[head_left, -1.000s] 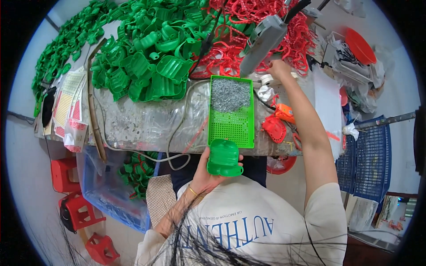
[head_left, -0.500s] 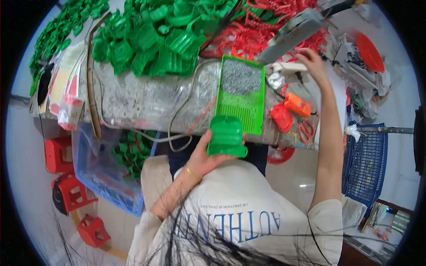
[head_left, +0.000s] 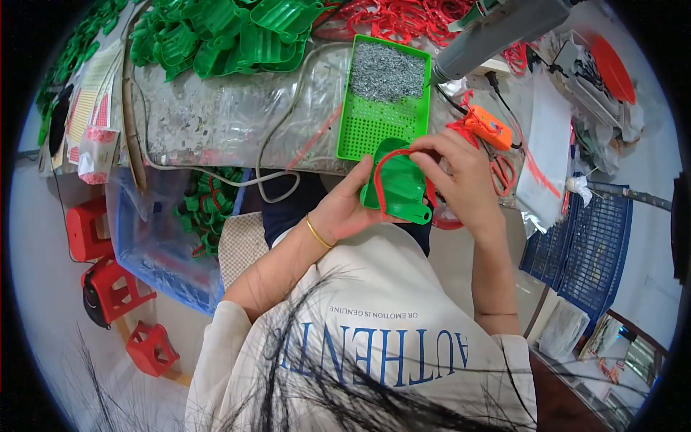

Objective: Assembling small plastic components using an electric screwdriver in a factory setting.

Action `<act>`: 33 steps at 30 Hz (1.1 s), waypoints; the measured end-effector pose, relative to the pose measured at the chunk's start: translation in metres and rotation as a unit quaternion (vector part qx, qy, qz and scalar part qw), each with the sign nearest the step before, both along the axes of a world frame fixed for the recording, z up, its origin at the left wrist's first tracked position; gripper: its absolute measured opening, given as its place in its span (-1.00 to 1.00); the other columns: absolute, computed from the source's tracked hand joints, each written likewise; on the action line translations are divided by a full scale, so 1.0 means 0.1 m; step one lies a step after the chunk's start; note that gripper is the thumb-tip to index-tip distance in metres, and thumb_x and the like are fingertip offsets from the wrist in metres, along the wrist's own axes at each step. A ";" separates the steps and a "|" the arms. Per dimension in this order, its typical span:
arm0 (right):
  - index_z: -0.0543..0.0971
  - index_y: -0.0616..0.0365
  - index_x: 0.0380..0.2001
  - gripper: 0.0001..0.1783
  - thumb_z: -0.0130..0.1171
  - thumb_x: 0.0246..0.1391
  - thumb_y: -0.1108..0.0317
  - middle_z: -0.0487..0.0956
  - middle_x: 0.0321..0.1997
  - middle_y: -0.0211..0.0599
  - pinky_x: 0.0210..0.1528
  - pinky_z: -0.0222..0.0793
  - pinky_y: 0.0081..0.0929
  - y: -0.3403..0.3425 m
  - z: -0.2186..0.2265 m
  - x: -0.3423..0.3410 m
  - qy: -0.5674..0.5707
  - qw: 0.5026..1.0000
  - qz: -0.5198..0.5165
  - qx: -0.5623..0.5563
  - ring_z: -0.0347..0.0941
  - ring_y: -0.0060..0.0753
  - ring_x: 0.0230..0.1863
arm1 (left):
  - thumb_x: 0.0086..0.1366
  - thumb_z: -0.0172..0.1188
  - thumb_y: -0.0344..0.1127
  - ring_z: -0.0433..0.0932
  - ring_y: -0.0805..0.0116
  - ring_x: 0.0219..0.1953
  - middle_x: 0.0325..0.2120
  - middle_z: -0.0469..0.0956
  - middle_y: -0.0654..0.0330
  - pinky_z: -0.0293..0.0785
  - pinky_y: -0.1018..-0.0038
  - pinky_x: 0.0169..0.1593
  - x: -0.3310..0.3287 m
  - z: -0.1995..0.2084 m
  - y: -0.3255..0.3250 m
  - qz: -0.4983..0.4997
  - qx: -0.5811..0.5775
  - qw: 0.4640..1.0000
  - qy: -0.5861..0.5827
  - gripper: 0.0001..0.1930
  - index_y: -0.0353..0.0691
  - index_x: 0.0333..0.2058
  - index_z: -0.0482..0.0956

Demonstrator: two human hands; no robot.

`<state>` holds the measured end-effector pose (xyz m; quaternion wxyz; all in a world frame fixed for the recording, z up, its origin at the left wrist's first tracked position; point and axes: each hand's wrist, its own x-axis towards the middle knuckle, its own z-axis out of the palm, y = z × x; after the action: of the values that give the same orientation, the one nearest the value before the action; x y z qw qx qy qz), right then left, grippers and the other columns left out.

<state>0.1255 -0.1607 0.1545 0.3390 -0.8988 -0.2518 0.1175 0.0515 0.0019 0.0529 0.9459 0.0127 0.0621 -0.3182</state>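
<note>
My left hand [head_left: 344, 209] grips a curved green plastic piece [head_left: 404, 186] by its left side, in front of my body, with the hollow face up. A thin red plastic strip [head_left: 380, 181], bent into an arch, lies against that piece. My right hand [head_left: 464, 176] pinches the strip near its top, fingertips over the green piece's upper right edge. Just beyond both hands, on the table edge, is a light green perforated tray [head_left: 344, 147]. Small silvery metal pieces [head_left: 385, 75] fill its far half.
A heap of green pieces [head_left: 266, 43] and red strips [head_left: 425, 18] cover the table's far side. A grey tool [head_left: 497, 43] reaches in beside the tray. At right lie an orange device [head_left: 489, 128] and red scissors [head_left: 504, 176]. A blue crate [head_left: 169, 266] stands lower left.
My right hand has come from the far right of the table to the green piece, bringing a red strip. The green piece has turned in my left hand.
</note>
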 end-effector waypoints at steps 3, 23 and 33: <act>0.56 0.21 -0.28 -0.83 0.18 0.01 0.44 0.46 -0.42 -0.31 -0.33 0.30 -0.65 0.05 -0.18 -0.01 -0.097 0.995 0.011 0.022 0.45 -0.49 -0.37 | 0.29 -0.05 0.11 0.34 0.08 0.15 0.11 0.33 0.03 0.27 0.01 0.16 -0.01 0.05 -0.02 0.018 0.073 0.997 0.001 -0.37 -0.17 0.20 0.17; 0.56 0.23 -0.30 -0.82 0.19 0.00 0.40 0.50 -0.46 -0.42 -0.44 0.24 -0.65 0.09 -0.22 -0.06 -0.048 0.996 -0.068 0.012 0.33 -0.67 -0.50 | 0.21 0.05 -0.05 0.43 0.22 0.05 0.01 0.42 0.17 0.41 0.18 0.06 -0.03 0.01 0.09 0.079 0.246 0.962 -0.087 -0.39 -0.11 0.19 0.16; 0.49 0.30 -0.22 -0.82 0.12 0.11 0.46 0.52 -0.35 -0.46 -0.30 0.33 -0.73 0.07 -0.38 -0.02 0.278 0.936 -0.109 0.185 0.41 -0.73 -0.36 | 0.26 0.03 -0.01 0.34 0.32 0.13 0.12 0.28 0.21 0.34 0.23 0.13 -0.09 0.00 0.09 0.142 0.202 0.969 -0.028 -0.37 -0.04 0.24 0.06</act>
<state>0.1236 -0.1540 0.1168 0.5667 -0.7735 -0.0650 0.2762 0.0422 0.0114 0.0529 0.9605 0.2038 0.1001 -0.1612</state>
